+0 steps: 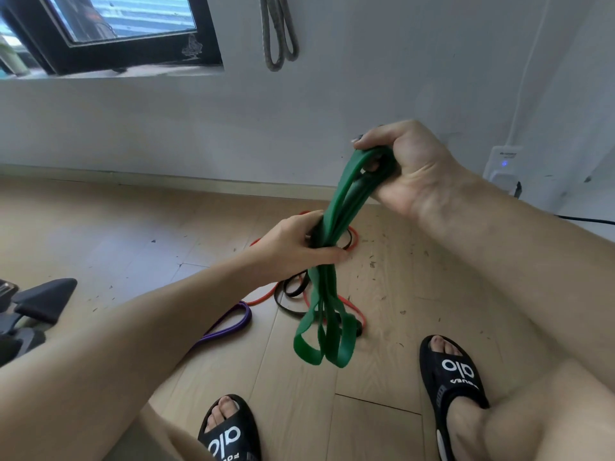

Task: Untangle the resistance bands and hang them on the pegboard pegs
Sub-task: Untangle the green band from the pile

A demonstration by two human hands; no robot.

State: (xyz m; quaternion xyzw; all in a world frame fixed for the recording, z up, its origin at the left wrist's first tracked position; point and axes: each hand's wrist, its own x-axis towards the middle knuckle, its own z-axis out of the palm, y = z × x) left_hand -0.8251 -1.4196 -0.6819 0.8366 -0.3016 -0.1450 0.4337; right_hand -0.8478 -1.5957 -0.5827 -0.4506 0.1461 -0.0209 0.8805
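Head view. Right hand [404,168] raised near the wall, fingers curled tight around the top bends of the green band [327,261]; the strands pass under the fingertips and over the palm. Left hand [296,242] lower, fingers and thumb wrapped around the same bundle at mid-length. Below that grip the green loops hang free above the floor [100,227], ends near the black slides. On the floor beneath, tangled: red band [263,297], black band [293,287], with the purple band [229,322] to their left. Grey band [278,31] hangs on the wall beside the window.
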